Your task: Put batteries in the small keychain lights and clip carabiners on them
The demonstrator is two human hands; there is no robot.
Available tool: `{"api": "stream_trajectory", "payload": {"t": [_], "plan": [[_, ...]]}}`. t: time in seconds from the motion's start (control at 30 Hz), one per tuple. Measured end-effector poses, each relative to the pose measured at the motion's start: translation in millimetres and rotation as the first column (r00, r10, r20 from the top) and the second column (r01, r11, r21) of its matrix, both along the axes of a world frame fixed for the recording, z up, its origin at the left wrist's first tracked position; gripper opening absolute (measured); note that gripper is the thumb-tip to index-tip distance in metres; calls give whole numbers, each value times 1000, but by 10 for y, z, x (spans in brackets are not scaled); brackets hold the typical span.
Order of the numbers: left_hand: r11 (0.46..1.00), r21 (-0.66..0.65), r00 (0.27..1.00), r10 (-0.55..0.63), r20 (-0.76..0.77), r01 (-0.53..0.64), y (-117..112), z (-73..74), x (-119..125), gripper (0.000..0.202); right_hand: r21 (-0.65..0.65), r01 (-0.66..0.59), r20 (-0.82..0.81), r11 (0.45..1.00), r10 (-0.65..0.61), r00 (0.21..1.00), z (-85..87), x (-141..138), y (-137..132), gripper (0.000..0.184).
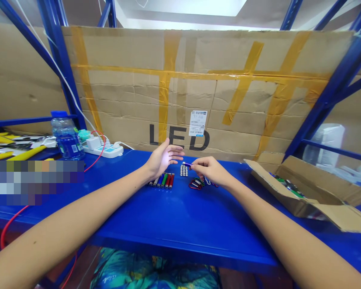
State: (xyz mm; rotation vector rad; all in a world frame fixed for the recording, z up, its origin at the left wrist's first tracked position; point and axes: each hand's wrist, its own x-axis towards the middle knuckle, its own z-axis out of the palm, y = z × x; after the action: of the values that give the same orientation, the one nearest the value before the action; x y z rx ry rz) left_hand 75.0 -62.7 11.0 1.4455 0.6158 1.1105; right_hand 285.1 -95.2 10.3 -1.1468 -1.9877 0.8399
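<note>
Pinched in the fingers of my right hand (pixel 209 168) is a small blue-purple flashlight (pixel 186 163) with a silver head pointing left. My left hand (pixel 164 158) is held up just left of it, empty, fingers stretched apart. A bright whitish-violet glow falls on its palm. Under my left hand, several slim metal tubes (pixel 165 180) in black, silver, blue, green and red lie side by side. Small silver round pieces (pixel 184 171) stand in tidy rows below the flashlight. Several coloured carabiner clips (pixel 196 183) lie beneath my right hand, partly hidden by it.
An open cardboard box (pixel 311 200) with small coloured items sits at the right. To the left are a bottle of blue liquid (pixel 66 138), a white power strip (pixel 108 150) and a red cable (pixel 16 214). Large taped cardboard (pixel 132 104) backs the blue table (pixel 168 220).
</note>
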Motion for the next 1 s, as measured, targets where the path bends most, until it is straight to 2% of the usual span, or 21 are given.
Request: {"api": "stream_trajectory", "payload": {"t": [0.53,0.8,1.0], "plan": [[1000,-22,999,-17,36,18,1,1,1,67,1,-4,39,1000,4,999,11,-32,-42,21],[997,-54,995,-54,84,59,-3,-2,5,63,37,36,34,999,-37,999,21,-38,-45,22],[993,-83,991,-74,115,84,-12,6,1,63,60,113,-16,992,-113,994,24,-45,-49,24]]}}
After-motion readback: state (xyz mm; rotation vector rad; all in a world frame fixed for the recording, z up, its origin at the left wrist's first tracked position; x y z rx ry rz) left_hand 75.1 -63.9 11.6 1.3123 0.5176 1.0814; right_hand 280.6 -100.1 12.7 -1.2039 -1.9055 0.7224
